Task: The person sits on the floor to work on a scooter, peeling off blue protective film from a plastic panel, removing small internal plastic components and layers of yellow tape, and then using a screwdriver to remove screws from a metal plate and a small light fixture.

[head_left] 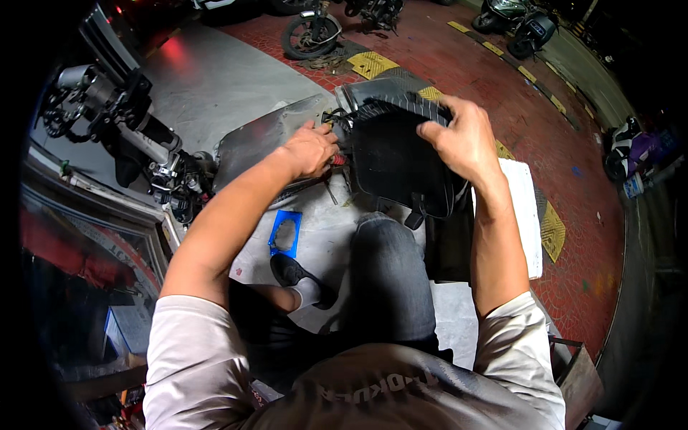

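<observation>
In front of my knees, a black soft-looking case (390, 161) stands with its wide flat side toward me. It has a rounded lower edge and a short strap with a buckle. My right hand (466, 136) is closed on its upper right edge, by a ribbed dark strip (401, 107), with the thumb on the near side. My left hand (312, 149) reaches to a cluster of dark cords or tools beside a worn grey panel (269, 136). Its fingers are curled; what they grip is hidden. A bit of red shows under that hand.
A blue frame with a round hole (285, 234) lies on the pale floor near my foot. A white board-like thing (522, 215) is beyond my right forearm. Motorcycle parts (154, 143) stand at left. Parked motorcycles (312, 36) and yellow-black ramps (373, 64) are farther off.
</observation>
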